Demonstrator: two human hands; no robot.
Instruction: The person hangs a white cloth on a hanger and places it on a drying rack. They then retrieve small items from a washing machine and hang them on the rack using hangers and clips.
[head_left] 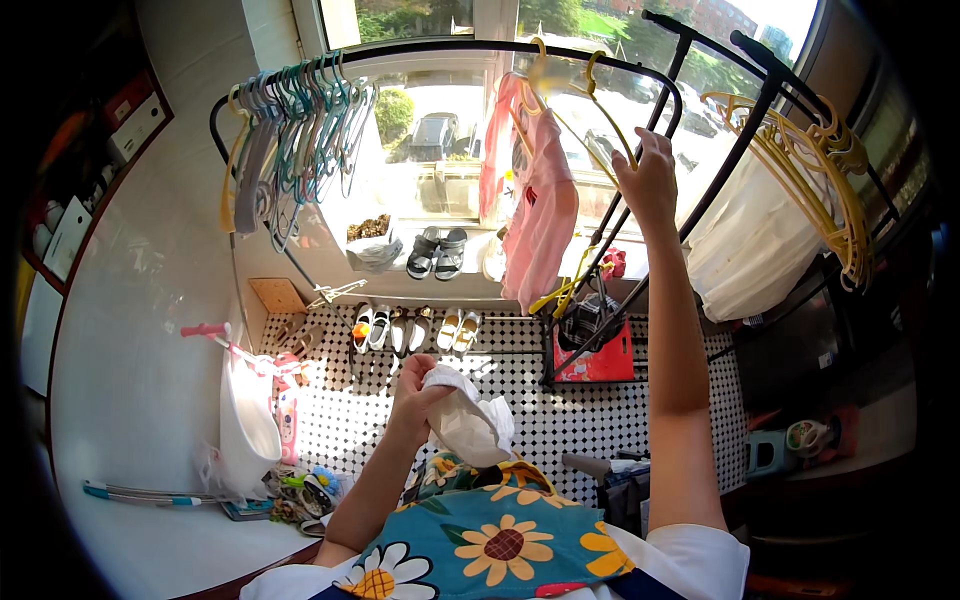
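So the right hand [648,180] is reaching way up with the arm nearly straight, its grip pinching a thin yellow hanger [600,100] that's hooking over the black curved rail [450,47], just beside a soft pink garment [540,210] dangling there. Meanwhile the left hand [415,395] is sitting low near the chest, elbow bent, fingers pressing together around a crumpled white cloth [470,425] that's drooping out to the right of the grip. Below all that, pairs of shoes [410,328] are lining up on the black-and-white dotted tile floor [520,380].
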